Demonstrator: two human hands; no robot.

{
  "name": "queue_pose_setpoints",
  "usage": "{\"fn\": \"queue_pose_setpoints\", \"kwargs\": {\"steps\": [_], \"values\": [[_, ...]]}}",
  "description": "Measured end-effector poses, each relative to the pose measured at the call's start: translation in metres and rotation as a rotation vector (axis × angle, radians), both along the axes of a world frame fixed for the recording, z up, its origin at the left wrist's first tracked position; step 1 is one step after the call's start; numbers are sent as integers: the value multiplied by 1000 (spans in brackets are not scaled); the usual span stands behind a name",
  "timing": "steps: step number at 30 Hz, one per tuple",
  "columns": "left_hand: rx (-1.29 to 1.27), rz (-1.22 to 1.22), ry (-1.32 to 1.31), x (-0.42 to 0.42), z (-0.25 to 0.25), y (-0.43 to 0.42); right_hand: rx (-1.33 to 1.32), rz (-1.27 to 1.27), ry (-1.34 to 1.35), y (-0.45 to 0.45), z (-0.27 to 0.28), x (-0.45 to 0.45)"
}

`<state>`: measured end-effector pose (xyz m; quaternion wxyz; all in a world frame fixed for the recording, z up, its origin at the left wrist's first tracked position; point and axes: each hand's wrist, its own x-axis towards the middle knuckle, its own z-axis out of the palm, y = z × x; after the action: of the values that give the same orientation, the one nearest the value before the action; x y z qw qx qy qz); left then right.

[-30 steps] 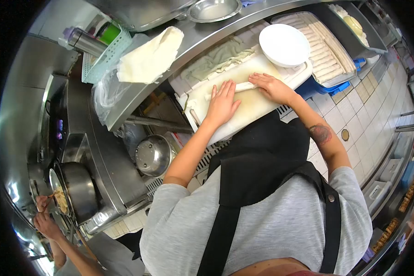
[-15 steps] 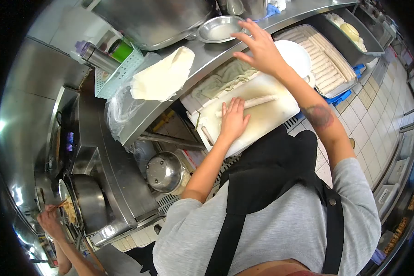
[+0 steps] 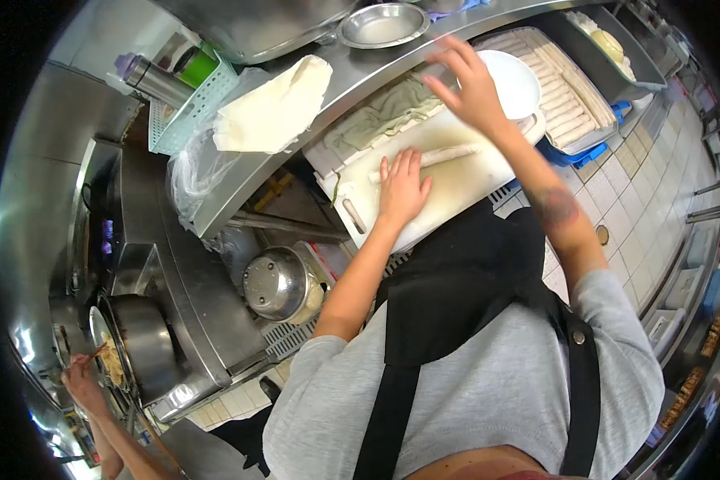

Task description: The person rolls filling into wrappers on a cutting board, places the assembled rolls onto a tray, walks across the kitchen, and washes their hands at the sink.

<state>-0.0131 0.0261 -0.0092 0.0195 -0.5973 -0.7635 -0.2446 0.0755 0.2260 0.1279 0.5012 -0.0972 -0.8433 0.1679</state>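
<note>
One pale roll (image 3: 450,154), one board (image 3: 466,182). Left hand (image 3: 404,194) flat on roll, fingers extended, unclenched. Right hand (image 3: 478,93), at left's 1 o'clock: empty, fingers loosely spread.

No text, label, brand, number or sign is showing readably. The steel bottle (image 3: 156,82) and the green item (image 3: 196,68) beside it are presenting no legible lettering; the small purple patch (image 3: 107,237) is appearing too small to make out.

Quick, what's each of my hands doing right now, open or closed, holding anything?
Left hand: open, palm down over one end of the roll.
Right hand: open, raised, nothing visible in it.
</note>
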Motion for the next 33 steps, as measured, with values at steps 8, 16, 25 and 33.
{"fn": "queue_pose_setpoints", "kwargs": {"steps": [8, 16, 25, 33], "values": [[-20, 8, 17, 2, 7, 1, 7, -121, -521, -53, -123, 84], [-14, -3, 17, 0, 3, 2, 26, -61, -585, -72, -125, 60], [-13, 14, 38, 4, 10, 5, 68, -88, -511, -39, -114, 87], [190, -55, -192, 13, 12, 44, -49, 288, -590, -5, -107, 60]]}}
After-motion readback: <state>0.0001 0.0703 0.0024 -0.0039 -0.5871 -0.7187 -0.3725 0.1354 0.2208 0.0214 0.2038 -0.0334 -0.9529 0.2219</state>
